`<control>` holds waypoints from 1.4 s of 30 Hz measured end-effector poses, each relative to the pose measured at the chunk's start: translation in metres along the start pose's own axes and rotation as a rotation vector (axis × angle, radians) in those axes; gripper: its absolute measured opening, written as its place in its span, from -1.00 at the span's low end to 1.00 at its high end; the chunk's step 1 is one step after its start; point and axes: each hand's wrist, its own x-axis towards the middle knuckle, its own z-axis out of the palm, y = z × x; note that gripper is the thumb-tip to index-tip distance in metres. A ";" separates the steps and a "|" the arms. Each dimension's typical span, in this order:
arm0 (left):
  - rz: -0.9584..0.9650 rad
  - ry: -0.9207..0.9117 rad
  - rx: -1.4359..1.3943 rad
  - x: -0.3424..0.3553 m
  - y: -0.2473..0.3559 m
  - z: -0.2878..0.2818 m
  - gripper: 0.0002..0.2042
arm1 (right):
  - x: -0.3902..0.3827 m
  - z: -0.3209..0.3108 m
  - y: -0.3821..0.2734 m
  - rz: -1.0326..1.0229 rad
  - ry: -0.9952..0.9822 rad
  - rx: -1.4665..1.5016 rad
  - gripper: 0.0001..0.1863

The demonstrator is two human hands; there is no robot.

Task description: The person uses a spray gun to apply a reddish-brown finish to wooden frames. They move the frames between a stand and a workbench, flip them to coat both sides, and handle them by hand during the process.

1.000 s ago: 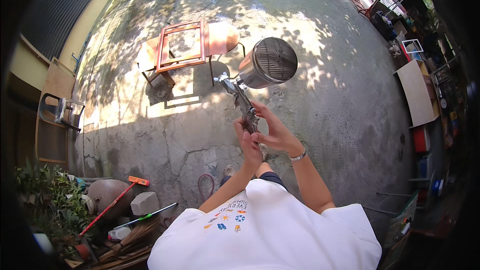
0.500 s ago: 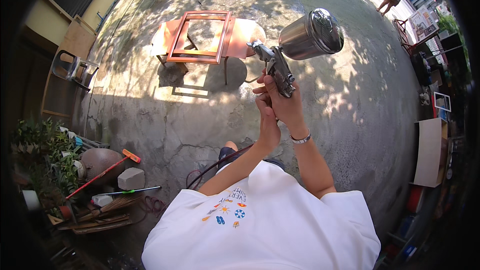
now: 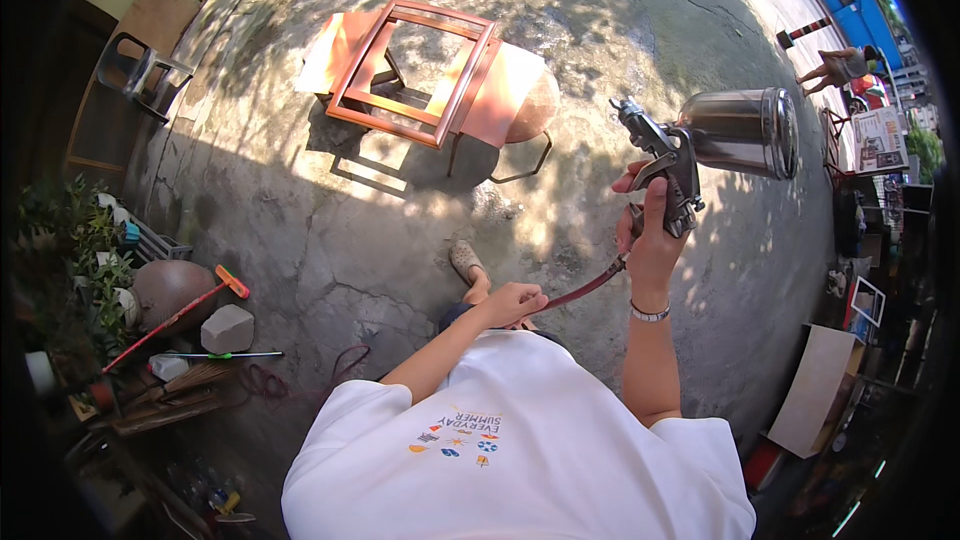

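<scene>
My right hand (image 3: 656,230) is wrapped round the handle of a metal spray gun (image 3: 672,165), held up to the right with its nozzle toward the upper left. A shiny metal paint cup (image 3: 738,132) is fixed to the gun and lies tilted sideways. From the handle a dark red air hose (image 3: 588,290) curves down to my left hand (image 3: 515,304), whose closed fingers grip it close to my waist. Beyond my hands, a reddish-brown wooden frame (image 3: 440,125) rests across reddish boards on stools (image 3: 540,155).
Potted plants (image 3: 75,240), a grey block (image 3: 228,328) and a red-handled brush (image 3: 170,318) stand at the left. A dark chair (image 3: 145,75) is farther back. Along the right are a pale board (image 3: 812,390) and clutter. Another person (image 3: 838,70) stands far right on the concrete.
My right hand has moved right with the spray gun. The left hand has come away from beside it, down to the hose by my waist. The view has turned, and a foot now shows.
</scene>
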 end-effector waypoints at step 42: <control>-0.435 1.366 0.694 0.104 -0.084 -0.129 -0.63 | 0.504 -0.017 0.465 0.020 -0.244 -0.638 -0.67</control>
